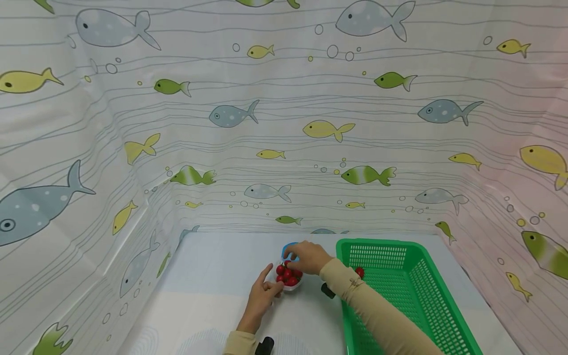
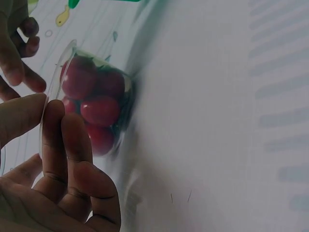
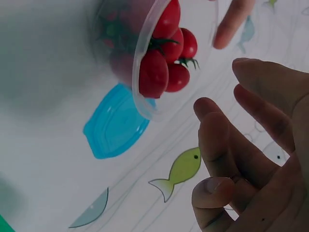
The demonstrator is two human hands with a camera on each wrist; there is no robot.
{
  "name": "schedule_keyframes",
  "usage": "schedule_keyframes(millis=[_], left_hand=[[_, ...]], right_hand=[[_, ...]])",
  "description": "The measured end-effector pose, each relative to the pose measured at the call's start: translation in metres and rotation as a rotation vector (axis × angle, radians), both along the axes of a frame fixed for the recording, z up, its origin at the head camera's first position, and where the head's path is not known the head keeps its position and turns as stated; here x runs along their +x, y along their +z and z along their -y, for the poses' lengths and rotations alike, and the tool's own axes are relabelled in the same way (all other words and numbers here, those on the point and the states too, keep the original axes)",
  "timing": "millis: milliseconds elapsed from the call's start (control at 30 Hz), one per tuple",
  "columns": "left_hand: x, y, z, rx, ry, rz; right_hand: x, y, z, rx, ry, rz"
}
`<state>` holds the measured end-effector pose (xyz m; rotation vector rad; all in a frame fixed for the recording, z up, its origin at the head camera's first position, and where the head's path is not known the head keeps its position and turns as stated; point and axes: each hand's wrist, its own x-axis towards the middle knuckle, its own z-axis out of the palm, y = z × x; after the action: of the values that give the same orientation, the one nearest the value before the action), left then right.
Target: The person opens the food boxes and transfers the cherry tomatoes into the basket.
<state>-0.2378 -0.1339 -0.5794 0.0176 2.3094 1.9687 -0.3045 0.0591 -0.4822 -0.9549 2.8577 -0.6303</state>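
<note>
A clear plastic container [image 1: 290,288] full of red cherry tomatoes [image 3: 153,75] stands on the table. My left hand [image 1: 261,298] pinches its rim between thumb and fingers, as the left wrist view shows. Over the far side of the container is my right hand [image 1: 310,257], its fingers loosely bent and nothing between them in the right wrist view. Some tomatoes carry green stems. Just behind the container lies a blue plastic lid [image 3: 117,124], partly covered by the right hand in the head view.
To the right sits a large green plastic basket [image 1: 377,242], with a red tomato [image 1: 360,271] near its left side. The right forearm crosses over the basket. A fish-patterned sheet [image 1: 284,138] surrounds the white table [image 1: 204,276] at the back and sides.
</note>
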Motion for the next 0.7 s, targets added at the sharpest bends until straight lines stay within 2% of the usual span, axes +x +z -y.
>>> schedule_keyframes(millis=[433, 700], left_hand=[[0.002, 0.003, -0.001, 0.004, 0.011, 0.019], [0.003, 0.007, -0.001, 0.023, 0.0, 0.028]], right_hand=[[-0.001, -0.02, 0.015, 0.133, -0.059, -0.015], [-0.002, -0.03, 0.02, 0.201, -0.044, -0.096]])
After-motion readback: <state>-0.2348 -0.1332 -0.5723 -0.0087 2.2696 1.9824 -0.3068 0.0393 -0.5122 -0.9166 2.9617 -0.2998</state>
